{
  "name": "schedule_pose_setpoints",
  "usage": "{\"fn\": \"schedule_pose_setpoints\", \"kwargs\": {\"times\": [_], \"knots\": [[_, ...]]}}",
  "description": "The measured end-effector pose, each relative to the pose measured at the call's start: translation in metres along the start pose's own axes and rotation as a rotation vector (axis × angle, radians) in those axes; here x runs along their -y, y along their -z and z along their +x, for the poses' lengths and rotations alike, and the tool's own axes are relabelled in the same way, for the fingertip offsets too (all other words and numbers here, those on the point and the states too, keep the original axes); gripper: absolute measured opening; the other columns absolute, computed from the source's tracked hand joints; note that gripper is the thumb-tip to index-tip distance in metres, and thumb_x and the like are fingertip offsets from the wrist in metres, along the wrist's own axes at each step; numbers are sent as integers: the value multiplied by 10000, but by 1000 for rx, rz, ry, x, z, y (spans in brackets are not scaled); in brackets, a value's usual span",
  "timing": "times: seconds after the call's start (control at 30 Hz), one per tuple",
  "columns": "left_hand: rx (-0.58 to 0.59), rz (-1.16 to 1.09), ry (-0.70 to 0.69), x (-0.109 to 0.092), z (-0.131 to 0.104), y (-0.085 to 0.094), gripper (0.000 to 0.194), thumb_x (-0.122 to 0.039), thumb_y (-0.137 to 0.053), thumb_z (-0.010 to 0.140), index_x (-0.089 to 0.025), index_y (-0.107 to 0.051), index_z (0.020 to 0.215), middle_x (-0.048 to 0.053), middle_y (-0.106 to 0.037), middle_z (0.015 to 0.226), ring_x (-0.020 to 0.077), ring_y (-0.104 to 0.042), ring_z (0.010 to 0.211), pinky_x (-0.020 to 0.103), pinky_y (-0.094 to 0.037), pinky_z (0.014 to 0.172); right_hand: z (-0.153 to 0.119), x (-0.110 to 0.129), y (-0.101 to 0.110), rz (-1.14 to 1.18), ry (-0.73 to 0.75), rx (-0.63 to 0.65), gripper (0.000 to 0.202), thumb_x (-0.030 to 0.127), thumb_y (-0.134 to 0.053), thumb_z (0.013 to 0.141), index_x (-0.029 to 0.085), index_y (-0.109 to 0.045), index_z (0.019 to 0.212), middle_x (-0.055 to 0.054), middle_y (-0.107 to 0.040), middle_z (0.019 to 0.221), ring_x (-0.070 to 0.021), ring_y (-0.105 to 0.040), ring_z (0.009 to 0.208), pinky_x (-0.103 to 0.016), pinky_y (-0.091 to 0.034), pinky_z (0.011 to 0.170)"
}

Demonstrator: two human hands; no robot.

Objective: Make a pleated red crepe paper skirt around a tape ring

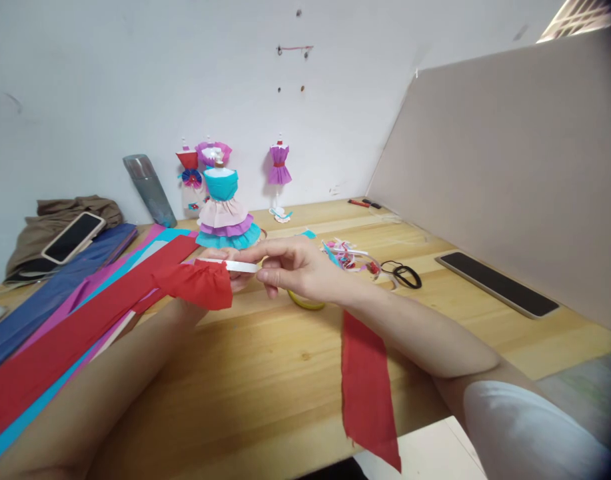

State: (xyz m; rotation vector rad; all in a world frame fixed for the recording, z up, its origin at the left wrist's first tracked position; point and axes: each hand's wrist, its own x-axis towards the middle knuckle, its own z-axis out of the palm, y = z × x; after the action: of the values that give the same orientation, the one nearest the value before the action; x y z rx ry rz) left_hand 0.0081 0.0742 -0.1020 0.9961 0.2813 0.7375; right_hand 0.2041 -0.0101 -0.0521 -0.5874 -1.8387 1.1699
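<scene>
My left hand (241, 281) is closed around a gathered red crepe paper strip (200, 285), with the paper hiding much of its palm. Along the strip's upper edge runs a narrow white band (241, 267). At the band's free end, the thumb and index finger of my right hand (305, 270) close in a pinch. Beneath that hand lies a yellow curved object (306, 303), partly covered. A separate red crepe piece (370, 390) hangs down below my right forearm.
Crepe paper strips (85, 327) cover the table's left side, near a phone (74, 237) and bottle (150, 190). Behind my hands stand small mannequins in paper dresses (224, 200). Paper scraps (348, 255), a black hair tie (406, 275) and a dark flat device (498, 283) lie rightward.
</scene>
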Motion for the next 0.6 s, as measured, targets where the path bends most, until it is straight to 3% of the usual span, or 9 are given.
{"fn": "schedule_pose_setpoints", "kwargs": {"times": [0.07, 0.17, 0.33, 0.5, 0.6], "knots": [[89, -11, 53, 4, 4, 1, 288, -239, -603, 782, -158, -525, 517, 15, -491, 482, 121, -474, 390, 247, -396, 431, 1, 0, 0, 23, 4, 8, 300, 162, -618, 848, 122, -702, 1133, -3, -712, 754, -58, -562, 517, -191, -490, 525], [160, -48, 71, 6, 7, 0, 380, -282, -708, 718, -165, -438, 477, -12, -434, 485, 82, -419, 365, 205, -327, 368, 3, -2, 2, 50, 19, 17, 287, 161, -631, 832, 136, -714, 1106, -32, -743, 886, -59, -588, 560, -183, -501, 526], [169, -97, 85, 6, 5, -4, 561, -320, -730, 727, -180, -262, 451, -11, -375, 471, 69, -376, 357, 176, -290, 314, 7, -9, 3, 77, 0, 20, 264, 201, -670, 809, 139, -726, 1059, -46, -748, 909, -85, -627, 636, -179, -510, 525], [151, -118, 101, 6, 4, -5, 513, -236, -660, 754, -183, -247, 455, -15, -360, 428, 77, -351, 322, 171, -273, 285, 9, -11, 3, 77, -34, 20, 188, 234, -686, 798, 135, -722, 954, -16, -723, 800, -73, -608, 585, -174, -476, 508], [139, -119, 91, 5, 2, -6, 487, -240, -647, 765, -182, -275, 457, -13, -403, 440, 87, -371, 327, 180, -276, 280, 8, -11, 3, 73, -63, -13, 210, 232, -665, 806, 128, -701, 986, 0, -709, 762, -54, -578, 520, -178, -456, 505]]}}
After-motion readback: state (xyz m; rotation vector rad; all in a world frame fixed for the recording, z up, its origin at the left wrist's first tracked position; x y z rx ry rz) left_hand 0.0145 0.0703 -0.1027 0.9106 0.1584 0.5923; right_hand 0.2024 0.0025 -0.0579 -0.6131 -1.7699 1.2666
